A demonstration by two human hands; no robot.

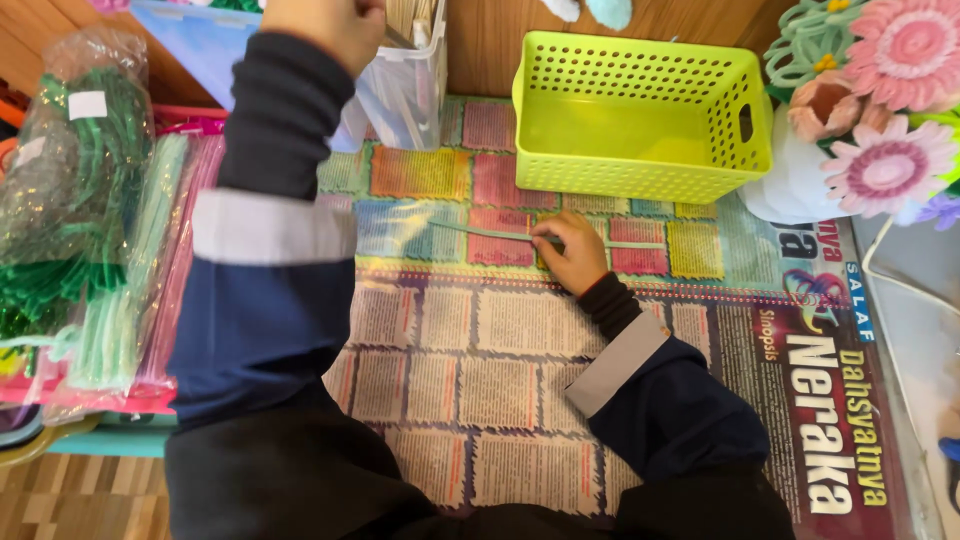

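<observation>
My right hand (572, 255) rests curled on the printed paper sheet (500, 380) that covers the table, fingers closed down on a thin pale green pipe cleaner (490, 233). The stem lies flat and straight across the far half of the sheet, running left from under my fingers, with a shorter end showing on the right side of the hand. It is not bent or twisted anywhere I can see, so shaping looks not yet begun. My left hand (330, 25) is raised at the far left corner, closed in a fist at a clear plastic container (405, 85) holding pale upright sticks; I cannot tell whether it grips one, as the fist hides the contact. Just beyond the stem, against the far edge, sits a lime green perforated basket (640, 120), nothing visible in it. At the far right corner stand finished pipe-cleaner flowers (880, 110), pink and white, above a white vase, so some pieces appear done. Along the left edge lie bagged bundles of green pipe cleaners (70, 200) and paler ones beside them, well apart from my right hand.
</observation>
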